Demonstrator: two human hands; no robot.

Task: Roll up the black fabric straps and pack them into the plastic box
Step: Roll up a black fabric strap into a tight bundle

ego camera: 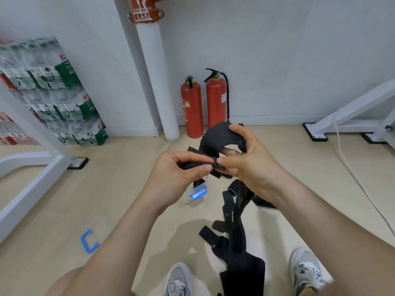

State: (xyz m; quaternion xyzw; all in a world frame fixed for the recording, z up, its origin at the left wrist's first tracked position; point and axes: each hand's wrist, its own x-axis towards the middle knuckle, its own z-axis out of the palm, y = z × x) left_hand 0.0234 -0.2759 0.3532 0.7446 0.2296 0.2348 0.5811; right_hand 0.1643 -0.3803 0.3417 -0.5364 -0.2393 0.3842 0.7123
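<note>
Right now both my hands are closed on one black strap [215, 135]. My left hand [177, 174] pinches a flat end of it between thumb and forefinger, and my right hand [252, 163] pinches the same stretch just beside that thumb, with its other fingers curled over the top of a loose arch of fabric that bulges away from me. I judge the roll is barely begun: nothing here is wound tight.

The plastic box [197, 189], clear with a blue part, sits on the floor [117, 189] just beneath my left hand and is mostly hidden by it, so I cannot see how much room it has. The other straps [237, 227] trail down below my right wrist towards my right shoe [305, 272]; I cannot tell whether any of them is joined to the one I hold.

What may go wrong: the arch is slack, so if I wind from here the coil could come out loose and spring open when I let go. If a trailing length is attached, it could drag the heap along, or catch under my shoe and jerk the strap from my pinch
</note>
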